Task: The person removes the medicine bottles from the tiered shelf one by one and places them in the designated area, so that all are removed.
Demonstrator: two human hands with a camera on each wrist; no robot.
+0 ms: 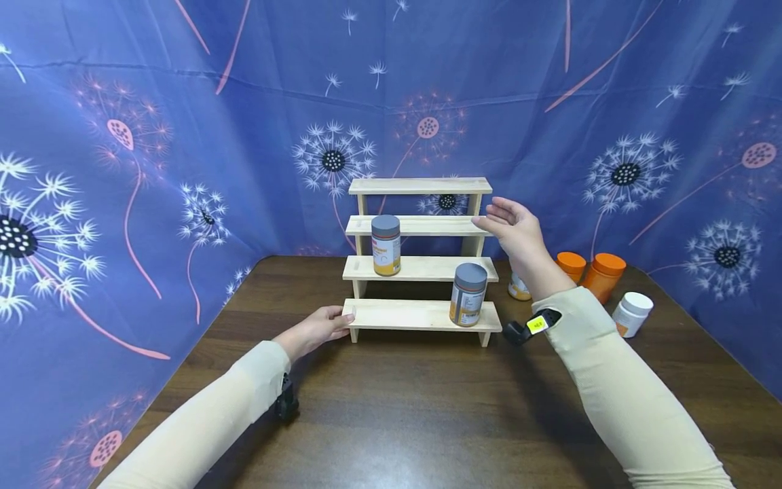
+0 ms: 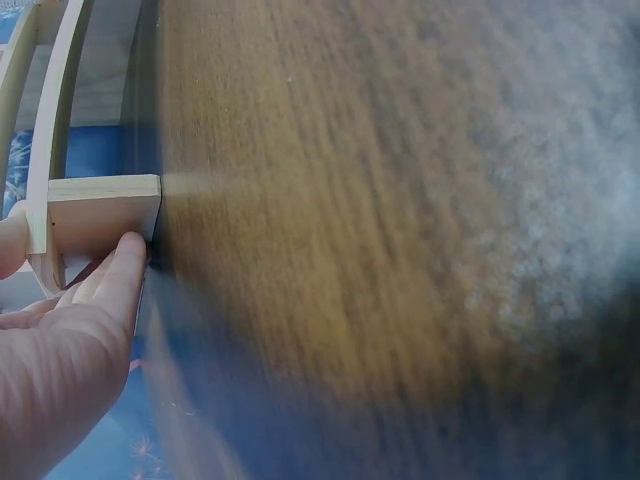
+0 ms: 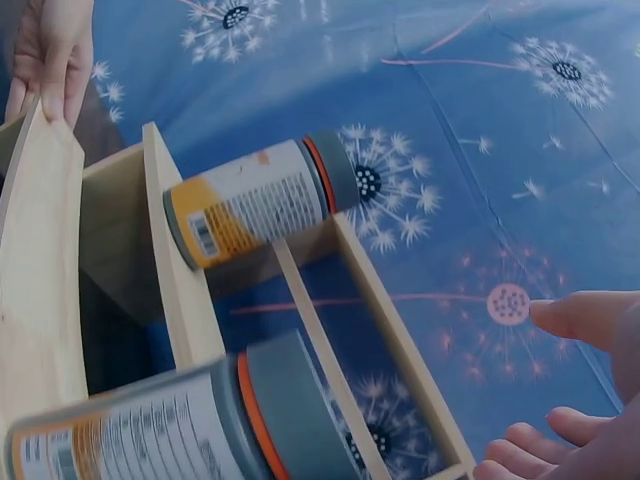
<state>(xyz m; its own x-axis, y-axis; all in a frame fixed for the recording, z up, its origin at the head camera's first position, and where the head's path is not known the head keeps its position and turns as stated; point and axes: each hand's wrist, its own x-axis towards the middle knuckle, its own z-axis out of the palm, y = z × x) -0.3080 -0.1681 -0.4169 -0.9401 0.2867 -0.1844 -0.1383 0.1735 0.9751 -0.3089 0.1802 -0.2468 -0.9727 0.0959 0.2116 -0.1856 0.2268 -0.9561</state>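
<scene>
A pale wooden four-step display shelf stands on the table. My left hand holds the left end of its lowest step, thumb on top and fingers against the side support. One grey-lidded jar with a white and yellow label stands upright on the second step from the bottom, left of centre. A similar jar is on the lowest step near its right end; it looms close in the right wrist view. My right hand is raised beside the upper steps' right end, fingers loosely bent, thumb apart, holding nothing.
On the brown table, to the right, stand two orange containers and a white-capped bottle. Another labelled jar is partly hidden behind my right hand. A blue dandelion-print cloth hangs behind the shelf.
</scene>
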